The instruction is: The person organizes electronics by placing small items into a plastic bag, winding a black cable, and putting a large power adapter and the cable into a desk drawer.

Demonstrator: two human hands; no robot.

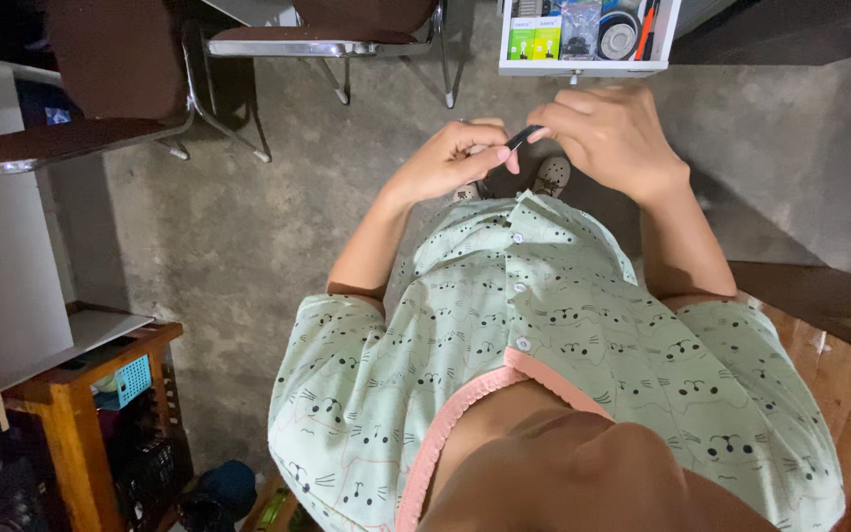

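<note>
My left hand (455, 158) and my right hand (603, 133) meet in front of my chest, over the concrete floor. Both pinch a small thin black object (522, 139) between their fingertips; what kind of object it is I cannot tell. Below the hands hangs the front of my pale green buttoned shirt (534, 325) with a cat print and pink trim. My feet in patterned slippers (550, 175) show just under the hands.
An open white drawer (583, 67) holding small packets, a roll and tools is just ahead of my hands. Metal-legged chairs (327, 44) stand at the top left. A wooden shelf (71, 394) with a teal basket is at lower left, and wooden boards (839, 365) at right.
</note>
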